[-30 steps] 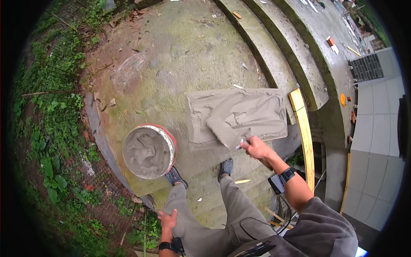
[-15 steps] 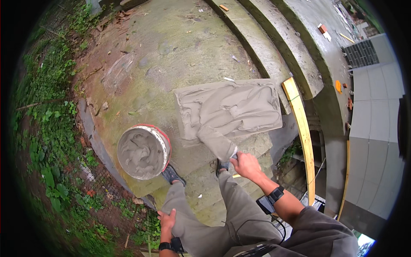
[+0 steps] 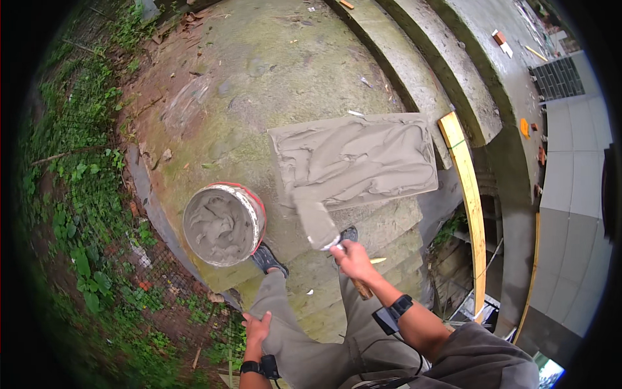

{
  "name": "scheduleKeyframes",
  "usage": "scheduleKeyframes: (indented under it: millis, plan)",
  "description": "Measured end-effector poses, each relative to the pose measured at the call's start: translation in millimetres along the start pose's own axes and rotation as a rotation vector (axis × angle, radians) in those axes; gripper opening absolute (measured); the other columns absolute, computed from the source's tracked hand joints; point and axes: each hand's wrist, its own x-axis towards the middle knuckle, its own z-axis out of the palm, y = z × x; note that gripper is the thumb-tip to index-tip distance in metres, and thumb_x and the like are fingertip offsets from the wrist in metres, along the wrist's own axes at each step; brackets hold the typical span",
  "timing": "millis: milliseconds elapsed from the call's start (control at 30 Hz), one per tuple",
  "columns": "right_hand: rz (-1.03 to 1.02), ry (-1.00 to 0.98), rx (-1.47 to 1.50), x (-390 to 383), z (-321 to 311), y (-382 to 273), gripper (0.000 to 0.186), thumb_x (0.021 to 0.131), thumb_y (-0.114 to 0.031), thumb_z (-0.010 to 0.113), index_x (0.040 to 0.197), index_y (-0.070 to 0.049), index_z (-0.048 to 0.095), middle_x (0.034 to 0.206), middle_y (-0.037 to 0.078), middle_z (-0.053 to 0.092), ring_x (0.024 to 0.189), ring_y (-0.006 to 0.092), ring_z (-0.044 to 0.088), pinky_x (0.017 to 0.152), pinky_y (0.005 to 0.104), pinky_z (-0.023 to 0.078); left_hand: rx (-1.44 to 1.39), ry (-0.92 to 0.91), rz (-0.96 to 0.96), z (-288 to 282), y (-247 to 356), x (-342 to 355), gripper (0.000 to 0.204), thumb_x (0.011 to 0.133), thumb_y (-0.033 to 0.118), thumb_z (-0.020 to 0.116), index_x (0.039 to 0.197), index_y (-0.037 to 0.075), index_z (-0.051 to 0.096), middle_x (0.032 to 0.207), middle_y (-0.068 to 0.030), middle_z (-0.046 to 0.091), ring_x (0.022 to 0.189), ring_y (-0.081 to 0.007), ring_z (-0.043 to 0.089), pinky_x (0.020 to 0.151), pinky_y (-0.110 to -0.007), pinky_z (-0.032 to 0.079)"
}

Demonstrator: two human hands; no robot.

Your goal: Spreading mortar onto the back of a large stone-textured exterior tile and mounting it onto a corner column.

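The left hand (image 3: 257,329) rests on the thigh, its fingers loosely spread and empty. The fingers of the right hand (image 3: 355,260) are curled tightly around one trowel (image 3: 316,223), its grey-smeared blade overlapping the near left corner of one rectangular slab (image 3: 359,159); whether they touch, I cannot tell. Two dark shoes (image 3: 270,259) stand on stained, mossy concrete (image 3: 240,123). One bucket (image 3: 253,214), red along its rim, stands left of the slab and holds grey mortar (image 3: 219,223). The slab lies flat, its top spread with the same ridged grey. Right of it runs one broad wooden plank (image 3: 468,201). Farther off, outdoors, are three curved concrete steps (image 3: 409,68), green plants (image 3: 84,266) at left and a pale tiled surface (image 3: 573,162) at right.
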Motion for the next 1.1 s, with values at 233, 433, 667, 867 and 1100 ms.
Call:
scheduleKeyframes:
  millis: [233,433,667,867,1100]
  plan:
    - [-0.303,0.171,-1.001,27,-83,-34,0.039,0.096,-0.035,0.065,0.11,0.001,0.061,0.096,0.024,0.071,0.084,0.0404,0.073,0.073,0.0507,0.059,-0.034,0.006,-0.032,-5,-11,0,0.121,0.089,0.059,0.07,0.154,-0.021,0.007,0.163,-0.0396,0.017,0.153,-0.0544,0.011,0.125,-0.046,0.024]
    - [-0.107,0.516,-0.89,46,-133,-41,0.038,0.096,-0.036,0.066,0.104,0.001,0.064,0.094,0.026,0.072,0.087,0.0417,0.073,0.075,0.0537,0.058,-0.061,-0.004,-0.044,-4,6,-6,0.122,0.089,0.058,0.071,0.154,-0.021,0.005,0.162,-0.0409,0.019,0.155,-0.0514,0.011,0.125,-0.045,0.022]
    - [-0.126,0.369,-0.84,46,-144,-46,0.041,0.095,-0.038,0.067,0.104,0.002,0.066,0.092,0.029,0.071,0.091,0.0487,0.069,0.083,0.0573,0.055,-0.084,-0.021,-0.072,-13,4,-8,0.121,0.089,0.055,0.073,0.159,-0.012,0.0,0.164,-0.0391,0.015,0.157,-0.0459,0.008,0.126,-0.045,0.019]
    - [-0.103,0.486,-0.68,25,-169,-13,0.041,0.095,-0.035,0.065,0.096,0.006,0.066,0.091,0.03,0.071,0.089,0.0492,0.069,0.082,0.0561,0.055,-0.053,-0.027,-0.08,-17,26,-14,0.12,0.09,0.054,0.071,0.156,-0.018,0.001,0.163,-0.0396,0.019,0.156,-0.0494,0.009,0.126,-0.044,0.021]
    - [0.065,0.464,-0.793,14,-221,6,0.041,0.094,-0.037,0.067,0.102,0.004,0.068,0.1,0.03,0.071,0.098,0.0494,0.069,0.084,0.0565,0.054,-0.074,-0.04,-0.068,-23,21,-8,0.121,0.091,0.054,0.071,0.155,-0.019,0.0,0.164,-0.0392,0.017,0.157,-0.0479,0.005,0.126,-0.042,0.019]
